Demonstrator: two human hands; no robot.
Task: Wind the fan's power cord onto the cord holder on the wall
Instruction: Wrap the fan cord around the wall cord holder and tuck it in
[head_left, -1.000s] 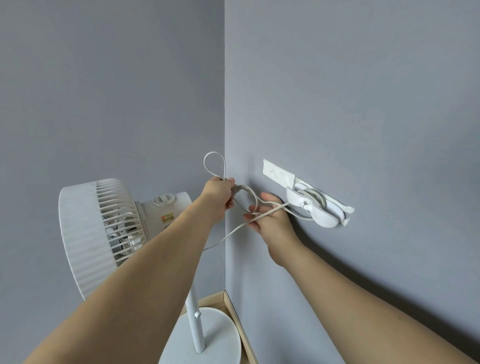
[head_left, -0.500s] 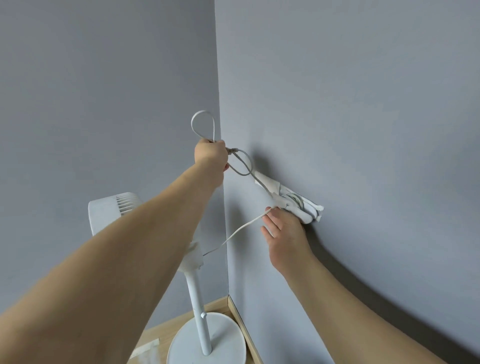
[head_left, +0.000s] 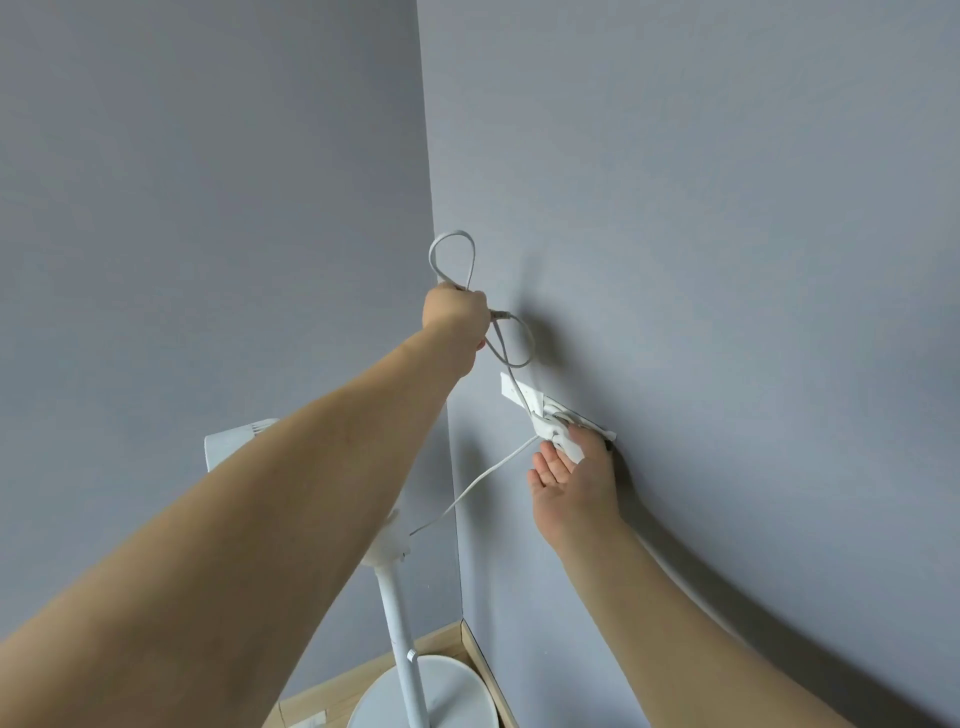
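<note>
**Loose loops above, a small holder below**

The left hand (head_left: 457, 317) is clenched round a bunch of the power cord (head_left: 511, 384), raised above the cord holder (head_left: 558, 428) on the right-hand wall (head_left: 727, 260); one loop stands up out of the fist and another hangs below it. From there the cord runs down into the holder, where a few turns seem already wound; a second stretch drops away toward the fan (head_left: 400, 623) in the corner. The right hand (head_left: 574, 475) lies against the holder from below, fingers fairly straight, steadying it, not gripping.

The risks, as I judge them: the holder looks merely stuck to the wall, so a hard tug may peel it off; the free loops may kink or tangle before reaching it; slack turns may slip off; the stretch to the fan may tighten and rock the stand.
</note>
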